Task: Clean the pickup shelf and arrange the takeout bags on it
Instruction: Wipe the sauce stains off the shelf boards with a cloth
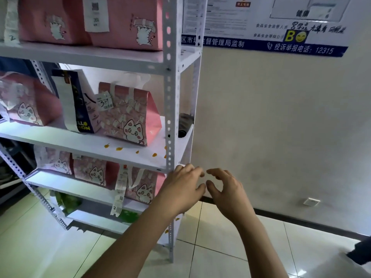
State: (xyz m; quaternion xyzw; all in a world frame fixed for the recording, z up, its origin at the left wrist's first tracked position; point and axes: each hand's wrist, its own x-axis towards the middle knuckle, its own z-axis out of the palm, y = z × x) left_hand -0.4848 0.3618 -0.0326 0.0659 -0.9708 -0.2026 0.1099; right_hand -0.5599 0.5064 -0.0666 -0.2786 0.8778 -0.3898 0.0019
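The white metal pickup shelf (pixel 172 121) with perforated corner posts stands against a cream wall (pixel 281 127). Its middle board (pixel 80 141) carries orange-yellow smears (pixel 119 148) scattered along the front edge, toward the right corner post. On that board sit a pink paper takeout bag printed with a white cartoon cat (pixel 128 115), a dark navy and white bag with yellow lettering (pixel 80 105) just to its left, and another pink cat bag (pixel 26 101) at the far left. More pink cat bags (pixel 120 23) fill the board above, and others (pixel 90 171) stand on the board below, one with a long white receipt strip (pixel 119 193) hanging from it. A green package (pixel 66 201) lies on the lowest board.

Both bare hands are raised just right of the front corner post, below the middle board's corner. The left hand (pixel 180 185) and the right hand (pixel 226 187) face each other, fingers curled, fingertips nearly meeting around something pale and blurred; whether they pinch it I cannot tell.

A blue and white printed notice (pixel 271 27) hangs on the wall above, over a pale tiled floor (pixel 220 247).
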